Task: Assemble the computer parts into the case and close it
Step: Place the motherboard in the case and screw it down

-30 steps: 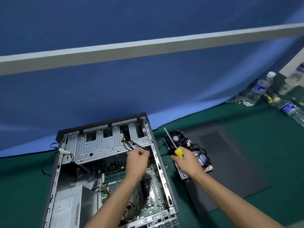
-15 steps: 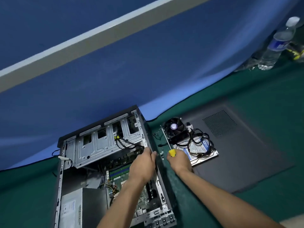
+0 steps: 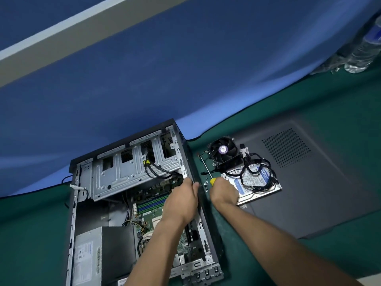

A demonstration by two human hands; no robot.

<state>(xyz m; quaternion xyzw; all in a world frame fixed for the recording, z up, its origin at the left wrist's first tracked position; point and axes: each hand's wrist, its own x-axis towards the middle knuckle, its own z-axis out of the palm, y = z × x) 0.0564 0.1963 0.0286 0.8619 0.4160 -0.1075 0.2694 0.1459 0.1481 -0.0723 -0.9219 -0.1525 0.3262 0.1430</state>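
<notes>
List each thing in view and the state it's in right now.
Computer case: lying on its side, open.
Side panel: off, flat on the table.
Cooler fan: outside the case, on the panel.
Hard drive: outside, under loose black cables.
Screwdriver: gripped by the right hand.
Left hand: gripping the case's right wall.

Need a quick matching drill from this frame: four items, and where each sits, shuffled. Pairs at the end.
1. black square cooler fan
2. blue-labelled silver hard drive
3. grey boxy power supply
4. yellow-handled screwdriver

A. near-left corner inside the open case
B. in the right hand
C. under a tangle of black cable
D. on the dark side panel, beyond the drive

Pairs: 1-D, 2-C, 3-A, 4-B
</notes>
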